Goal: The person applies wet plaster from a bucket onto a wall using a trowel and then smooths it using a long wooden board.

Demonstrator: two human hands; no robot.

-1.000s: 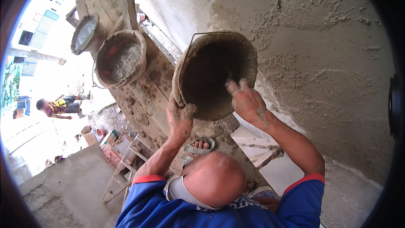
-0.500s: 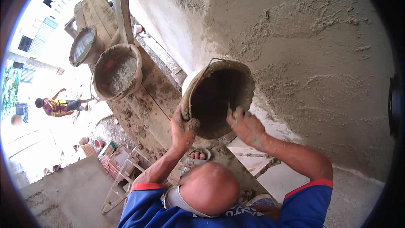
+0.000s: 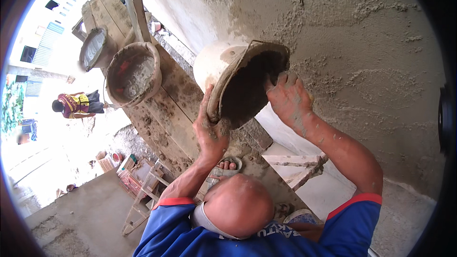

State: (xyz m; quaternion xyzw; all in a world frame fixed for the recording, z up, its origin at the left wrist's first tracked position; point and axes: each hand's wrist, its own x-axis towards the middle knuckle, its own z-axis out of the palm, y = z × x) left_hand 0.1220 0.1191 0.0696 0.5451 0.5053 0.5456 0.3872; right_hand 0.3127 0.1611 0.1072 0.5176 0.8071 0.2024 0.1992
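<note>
A mortar-caked bucket [image 3: 216, 62] is tipped on its side in front of me, its dark mouth turned toward my right. My left hand [image 3: 212, 135] grips the lower left of its rim, fingers along the pale outer wall. At the right side of the mouth is my right hand [image 3: 290, 100], closed, with fingertips reaching over the opening. What it holds, if anything, is hidden in the shadow inside. Grey mortar smears both hands.
Wet mortar covers the wall [image 3: 352, 62] on the right. Left on the plank platform [image 3: 164, 119] stand a mortar tub [image 3: 133, 76] and another bucket [image 3: 97, 50], beside a wooden post [image 3: 135, 7]. A person [image 3: 78, 104] stands below left, near a wooden ladder-like frame [image 3: 145, 192].
The bucket has tilted further, showing more of its outer side, and its mouth has risen. Both hands moved up with it, the right one also rightward. The person at left has turned.
</note>
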